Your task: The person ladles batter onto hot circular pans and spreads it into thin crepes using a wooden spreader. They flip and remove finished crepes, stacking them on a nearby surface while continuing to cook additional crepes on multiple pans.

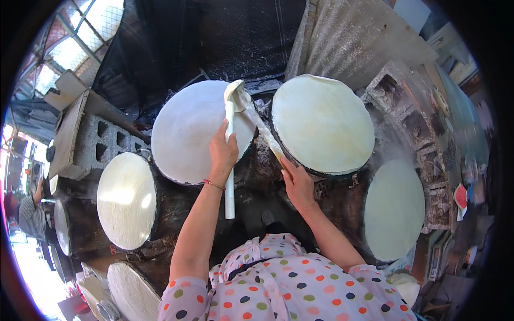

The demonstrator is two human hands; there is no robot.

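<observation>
Gripping a handle (230,182), left fingers (223,132) sit apart from red lettering (113,250).

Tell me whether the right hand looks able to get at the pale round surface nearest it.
Probably yes: the right hand is by the lower left edge of the pale round surface, with nothing apparent between them. It grips a white-coated stick, so it may need to let go first.
</observation>
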